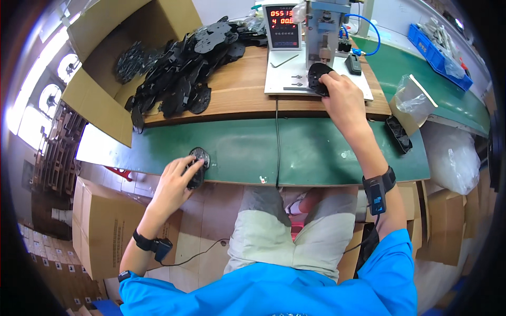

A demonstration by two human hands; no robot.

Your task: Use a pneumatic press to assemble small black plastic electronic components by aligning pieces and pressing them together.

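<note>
At the press, the right hand pinches a black plate (left hand holding another).

Before us, a board lies on the surface. On its left we see a heap of flat parts, partly inside an open carton; on its right, a press stands on a base plate, a display unit just left of it. Of our 2 hands, the left hand is at the surface's near edge, the right hand before the press. A bin lies far right.
</note>
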